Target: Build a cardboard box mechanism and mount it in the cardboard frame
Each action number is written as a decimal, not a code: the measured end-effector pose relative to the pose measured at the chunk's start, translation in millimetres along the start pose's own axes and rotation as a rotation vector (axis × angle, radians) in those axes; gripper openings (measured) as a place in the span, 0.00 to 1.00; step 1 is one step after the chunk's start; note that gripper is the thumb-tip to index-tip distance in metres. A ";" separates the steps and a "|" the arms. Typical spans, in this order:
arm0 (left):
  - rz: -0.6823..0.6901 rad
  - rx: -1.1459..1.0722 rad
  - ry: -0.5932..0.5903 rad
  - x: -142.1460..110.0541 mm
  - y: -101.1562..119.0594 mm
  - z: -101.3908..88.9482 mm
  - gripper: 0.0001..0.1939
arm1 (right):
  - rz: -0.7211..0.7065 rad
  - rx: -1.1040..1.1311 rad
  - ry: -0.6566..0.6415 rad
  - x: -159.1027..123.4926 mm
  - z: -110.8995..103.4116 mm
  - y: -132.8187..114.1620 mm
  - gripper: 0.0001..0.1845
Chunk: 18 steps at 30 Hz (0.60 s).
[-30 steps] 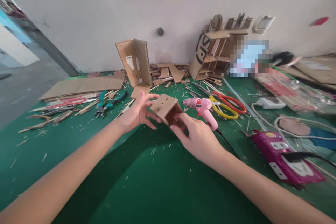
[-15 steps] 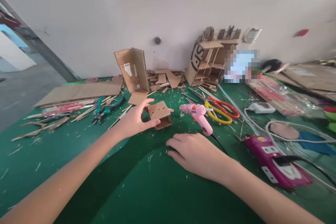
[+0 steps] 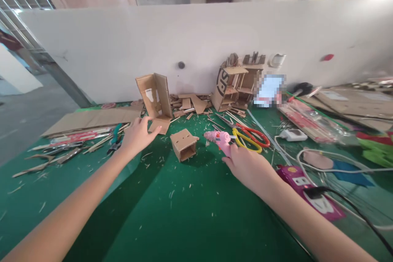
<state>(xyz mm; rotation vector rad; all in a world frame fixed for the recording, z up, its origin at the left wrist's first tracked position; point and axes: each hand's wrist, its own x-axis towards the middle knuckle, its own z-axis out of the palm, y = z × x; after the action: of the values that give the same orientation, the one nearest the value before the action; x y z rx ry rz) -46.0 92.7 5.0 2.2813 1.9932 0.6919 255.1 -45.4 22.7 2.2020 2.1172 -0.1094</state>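
A small cardboard box [image 3: 184, 143] with holes in its top and an open front sits on the green table [image 3: 159, 213], touched by neither hand. My right hand [image 3: 247, 163] is wrapped round the handle of a pink glue gun [image 3: 222, 139], whose nozzle points left toward the box. My left hand [image 3: 138, 134] is empty, fingers apart, left of the box and near the folded cardboard piece [image 3: 155, 98] that stands upright. Under my left hand, teal-handled pliers [image 3: 115, 139] are partly hidden.
Scissors [image 3: 250, 137] with red and yellow handles lie beyond the glue gun. A cardboard shelf [image 3: 230, 86] stands at the back near a blurred screen [image 3: 270, 88]. At right are a purple power strip [image 3: 310, 192] and loose white cables. Cardboard scraps [image 3: 192, 103] lie along the wall.
My left hand has let go of the small box and moved left. My right hand has moved from the table onto the glue gun handle. The view has tilted up.
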 end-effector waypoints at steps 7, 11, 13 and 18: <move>-0.130 -0.205 -0.129 33.5 -21.6 25.7 0.41 | -0.016 -0.050 0.121 17.9 12.7 -0.7 0.14; -0.099 -0.438 -0.205 35.7 -17.1 13.2 0.31 | -0.008 -0.067 0.135 30.4 11.5 -0.6 0.15; -0.065 -0.549 -0.306 30.0 -13.5 0.0 0.27 | -0.005 -0.069 0.139 36.9 9.9 -1.6 0.16; -0.080 -0.719 -0.617 14.0 -6.3 -23.2 0.24 | -0.032 -0.082 0.143 50.4 5.2 -4.5 0.20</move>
<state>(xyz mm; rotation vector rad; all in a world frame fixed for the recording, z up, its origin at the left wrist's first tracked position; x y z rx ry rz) -58.9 101.1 28.3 1.6881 1.2662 0.4938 252.6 4.3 12.0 2.1906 2.1868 0.1351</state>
